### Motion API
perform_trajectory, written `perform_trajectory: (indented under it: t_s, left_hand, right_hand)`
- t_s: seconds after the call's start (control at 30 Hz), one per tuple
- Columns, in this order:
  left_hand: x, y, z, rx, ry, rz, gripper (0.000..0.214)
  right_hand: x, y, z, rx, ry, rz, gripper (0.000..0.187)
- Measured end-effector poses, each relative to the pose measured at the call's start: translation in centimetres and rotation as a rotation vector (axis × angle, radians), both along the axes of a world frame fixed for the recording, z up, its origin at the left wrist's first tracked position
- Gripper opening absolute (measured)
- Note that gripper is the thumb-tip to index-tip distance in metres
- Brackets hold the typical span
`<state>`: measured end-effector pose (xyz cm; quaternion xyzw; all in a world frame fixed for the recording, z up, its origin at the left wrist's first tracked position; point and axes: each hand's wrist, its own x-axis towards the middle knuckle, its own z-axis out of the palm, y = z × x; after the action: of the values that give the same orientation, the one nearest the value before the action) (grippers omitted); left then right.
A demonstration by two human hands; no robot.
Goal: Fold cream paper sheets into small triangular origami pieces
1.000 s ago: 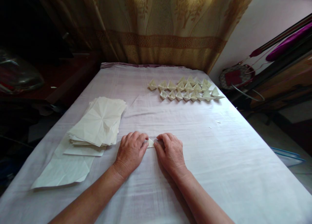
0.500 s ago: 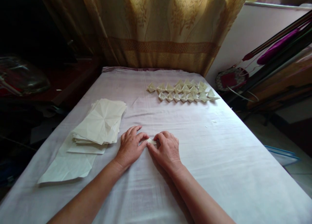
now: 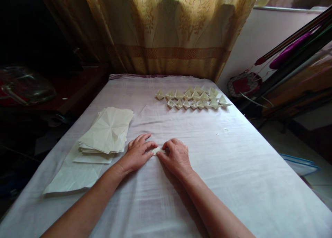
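A small piece of folded paper (image 3: 156,151) lies on the cloth-covered table between my two hands. My left hand (image 3: 138,152) has its thumb and index finger at the paper's left end, with its other fingers stretched forward. My right hand (image 3: 178,155) grips the right end, its thumb pressing on the near side and its curled fingers hiding part of the paper. Left of my hands is a stack of creased paper sheets (image 3: 107,129). Several folded paper boats (image 3: 195,97) stand in rows toward the far right of the table.
A larger loose sheet (image 3: 70,175) lies under the stack. Tiny paper scraps (image 3: 225,129) dot the white tablecloth (image 3: 233,172) on the right. Behind the far edge hangs a gold curtain (image 3: 168,34). A patterned bag (image 3: 243,84) is beyond the right edge.
My left thumb and index finger have shifted slightly left, and more of the folded paper shows between my hands. The whole view has tilted a little.
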<state>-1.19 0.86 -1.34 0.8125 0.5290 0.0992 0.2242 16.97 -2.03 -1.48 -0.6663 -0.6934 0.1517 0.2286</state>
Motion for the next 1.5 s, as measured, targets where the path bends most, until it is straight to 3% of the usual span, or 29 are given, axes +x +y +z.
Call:
perform_trajectory:
  t_s: [0.27, 0.53, 0.67, 0.87, 1.0, 1.2, 1.5]
  left_hand:
    - [0.2, -0.4, -0.2, 0.027, -0.02, 0.042, 0.029]
    - [-0.3, -0.2, -0.2, 0.018, -0.034, 0.026, 0.021]
    - [-0.5, -0.1, 0.2, -0.027, -0.037, -0.001, 0.026]
    - [0.1, -0.3, 0.1, 0.001, -0.049, 0.077, 0.028]
    - [0.3, -0.3, 0.1, 0.006, -0.069, 0.107, 0.027]
    - [0.2, -0.5, 0.1, 0.029, -0.104, 0.101, 0.029]
    - [0.6, -0.3, 0.0, -0.001, -0.093, 0.143, 0.034]
  right_hand:
    - [0.8, 1.0, 1.4, -0.107, -0.062, 0.086, 0.011]
    - [2.0, 1.6, 0.8, -0.114, 0.008, 0.18, 0.007]
    - [2.0, 1.8, 0.8, -0.102, -0.032, 0.17, 0.007]
    - [1.3, 1.8, 1.7, -0.121, -0.056, 0.139, 0.003]
    - [-0.2, 2.0, 2.2, -0.138, -0.12, 0.053, 0.021]
    - [-1.7, 2.0, 1.4, -0.076, -0.116, -0.005, 0.014]
    - [-2.0, 2.6, 0.6, -0.035, -0.152, -0.04, 0.021]
